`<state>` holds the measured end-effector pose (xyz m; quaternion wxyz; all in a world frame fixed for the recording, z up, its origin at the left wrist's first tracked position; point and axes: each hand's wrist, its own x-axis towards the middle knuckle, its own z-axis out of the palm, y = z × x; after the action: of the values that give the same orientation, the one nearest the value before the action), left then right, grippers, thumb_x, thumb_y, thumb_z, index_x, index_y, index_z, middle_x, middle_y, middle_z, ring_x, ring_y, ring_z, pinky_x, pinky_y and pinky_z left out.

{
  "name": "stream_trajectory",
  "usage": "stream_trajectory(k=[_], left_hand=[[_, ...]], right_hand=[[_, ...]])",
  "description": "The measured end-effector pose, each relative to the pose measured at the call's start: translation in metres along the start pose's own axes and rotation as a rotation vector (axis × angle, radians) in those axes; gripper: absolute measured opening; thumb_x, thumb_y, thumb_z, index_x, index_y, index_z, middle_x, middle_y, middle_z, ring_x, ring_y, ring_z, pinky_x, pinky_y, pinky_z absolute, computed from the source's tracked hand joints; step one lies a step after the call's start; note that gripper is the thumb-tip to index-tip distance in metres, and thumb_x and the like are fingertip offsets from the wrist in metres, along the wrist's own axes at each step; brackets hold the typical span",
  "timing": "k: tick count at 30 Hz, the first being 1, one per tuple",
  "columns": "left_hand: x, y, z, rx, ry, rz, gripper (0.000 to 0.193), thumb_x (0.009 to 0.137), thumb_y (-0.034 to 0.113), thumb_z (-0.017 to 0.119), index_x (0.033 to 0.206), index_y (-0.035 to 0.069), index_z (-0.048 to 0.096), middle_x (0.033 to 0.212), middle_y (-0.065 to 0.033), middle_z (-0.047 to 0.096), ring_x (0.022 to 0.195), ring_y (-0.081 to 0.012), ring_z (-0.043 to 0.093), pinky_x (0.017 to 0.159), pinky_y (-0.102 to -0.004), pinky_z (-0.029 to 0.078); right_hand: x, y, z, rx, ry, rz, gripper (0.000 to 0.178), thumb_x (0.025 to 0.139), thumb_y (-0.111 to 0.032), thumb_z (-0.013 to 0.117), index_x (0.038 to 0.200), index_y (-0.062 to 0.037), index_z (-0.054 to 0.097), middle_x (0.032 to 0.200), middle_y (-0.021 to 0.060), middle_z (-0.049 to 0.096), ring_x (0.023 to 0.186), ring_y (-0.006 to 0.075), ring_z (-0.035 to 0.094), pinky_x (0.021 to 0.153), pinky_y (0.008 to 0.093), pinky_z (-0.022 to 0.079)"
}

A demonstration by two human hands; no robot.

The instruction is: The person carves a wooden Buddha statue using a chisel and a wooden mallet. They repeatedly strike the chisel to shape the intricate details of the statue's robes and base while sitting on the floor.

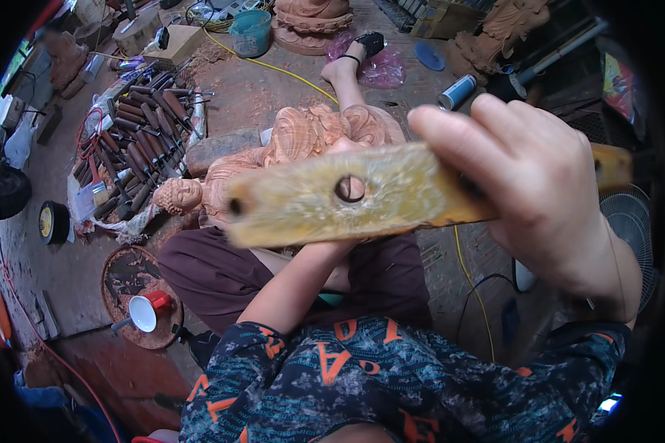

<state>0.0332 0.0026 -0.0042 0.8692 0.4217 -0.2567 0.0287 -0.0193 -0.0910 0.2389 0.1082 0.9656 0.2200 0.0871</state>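
My right hand [543, 173] is raised close to the camera, its fingers wrapped round a long yellowish wooden mallet [295, 199]. The mallet is worn, with a round hole through its middle and small dark holes elsewhere; motion blurs it. Behind it, a reddish wooden Buddha carving [233, 177] lies on its back across the floor and my lap, head to the left. My left forearm [295, 288] reaches up to the carving. The mallet hides most of my left hand, so its fingers and anything in them cannot be made out.
Many wood-handled chisels [144, 136] lie piled on a cloth at left, beside a paintbrush [97, 184]. A red enamel mug [149, 310] stands on a round tray [118, 273]. A teal bucket [250, 33], yellow cord [281, 70], spray can [458, 92] and fan [628, 221] lie around.
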Motion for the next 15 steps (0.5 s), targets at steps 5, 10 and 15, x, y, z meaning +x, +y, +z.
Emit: stream_trajectory(k=[5, 10, 15], left_hand=[[0.005, -0.002, 0.005, 0.02, 0.016, 0.033, 0.02, 0.088, 0.018, 0.063, 0.091, -0.001, 0.059, 0.093, -0.0082, 0.061, 0.085, -0.0103, 0.056, 0.07, -0.027, 0.047], [0.005, 0.006, 0.002, -0.155, 0.07, -0.117, 0.018, 0.087, 0.017, 0.064, 0.089, -0.001, 0.06, 0.094, -0.0081, 0.062, 0.083, -0.0107, 0.056, 0.067, -0.0276, 0.046], [0.022, 0.023, 0.021, 0.089, -0.159, 0.076, 0.017, 0.085, 0.02, 0.067, 0.092, 0.005, 0.062, 0.092, -0.0052, 0.063, 0.079, -0.0197, 0.057, 0.07, -0.0348, 0.044]], right_hand=[[-0.01, 0.004, 0.007, -0.091, 0.007, -0.003, 0.043, 0.066, -0.007, 0.07, 0.107, -0.0068, 0.058, 0.077, 0.0082, 0.053, 0.069, 0.0281, 0.058, 0.059, 0.0374, 0.047], [-0.001, 0.008, -0.008, 0.146, 0.125, 0.046, 0.042, 0.066, -0.002, 0.066, 0.106, -0.0092, 0.057, 0.077, 0.007, 0.054, 0.069, 0.027, 0.059, 0.058, 0.0372, 0.048], [-0.019, 0.008, -0.001, -0.122, -0.101, 0.034, 0.042, 0.063, 0.0, 0.066, 0.102, -0.0086, 0.055, 0.078, 0.0071, 0.055, 0.072, 0.0299, 0.06, 0.061, 0.0395, 0.048]])
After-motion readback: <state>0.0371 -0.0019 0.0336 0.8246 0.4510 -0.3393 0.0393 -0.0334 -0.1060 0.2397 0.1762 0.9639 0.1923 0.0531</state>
